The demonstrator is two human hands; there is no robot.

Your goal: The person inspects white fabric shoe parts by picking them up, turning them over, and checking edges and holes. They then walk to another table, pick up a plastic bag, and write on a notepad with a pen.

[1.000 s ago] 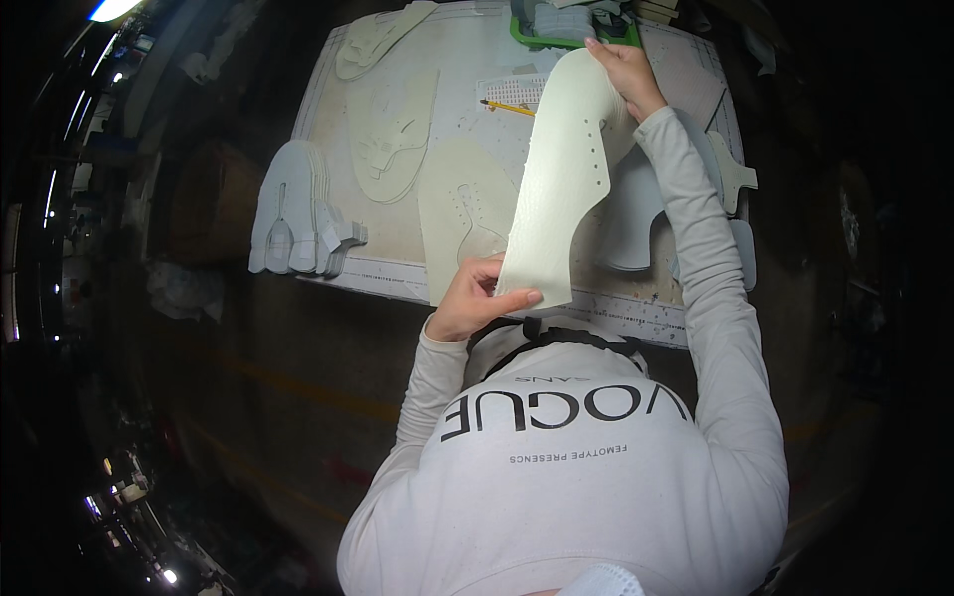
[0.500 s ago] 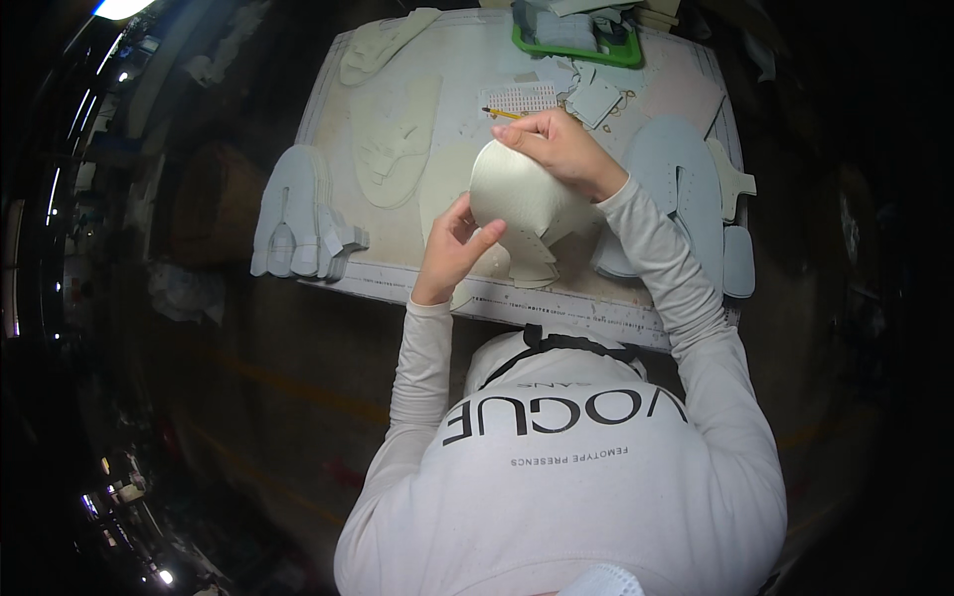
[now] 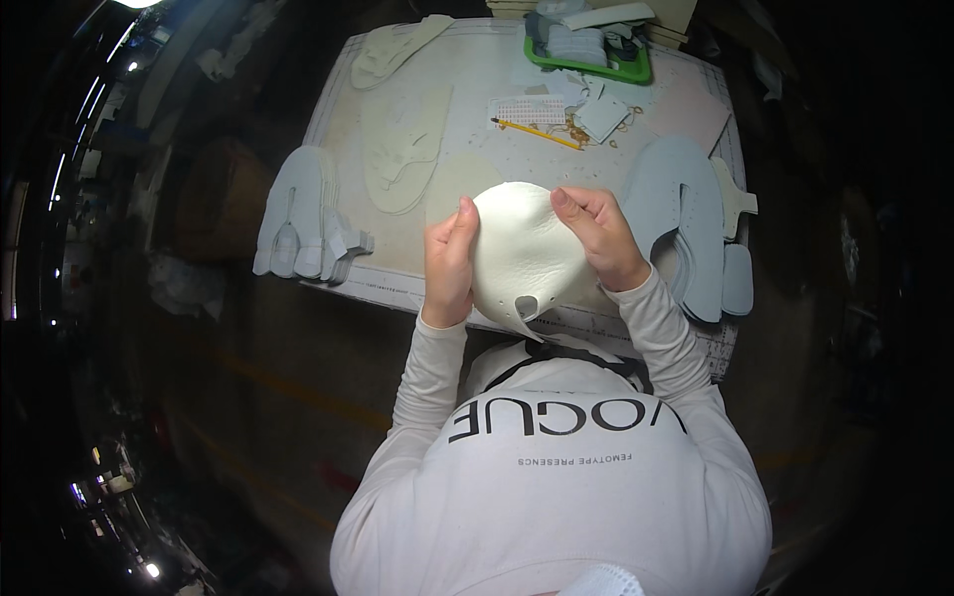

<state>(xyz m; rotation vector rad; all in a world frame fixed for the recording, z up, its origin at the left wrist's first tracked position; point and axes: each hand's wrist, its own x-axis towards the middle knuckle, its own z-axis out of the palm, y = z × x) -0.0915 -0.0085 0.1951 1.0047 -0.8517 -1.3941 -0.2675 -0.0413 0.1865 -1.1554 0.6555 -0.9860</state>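
Observation:
A cream leather shoe-upper piece with a rounded far edge is held up over the near side of the table. Toward me it narrows around a small opening with punched holes beside it. My left hand is closed on its left edge, thumb on top. Its right edge is pinched by my right hand, and the leather creases near that thumb. The fingers beneath the piece are mostly hidden.
Stacks of grey-blue cut pieces lie at the left and right. Cream pieces rest further in. A pencil, a printed card and loose rubber bands are beyond my hands. A green basket stands at the back.
My right hand has come nearer and lower, onto the right edge of the leather piece. The piece has turned flatter, showing its opening, and sits closer to me. The pencil is now fully visible.

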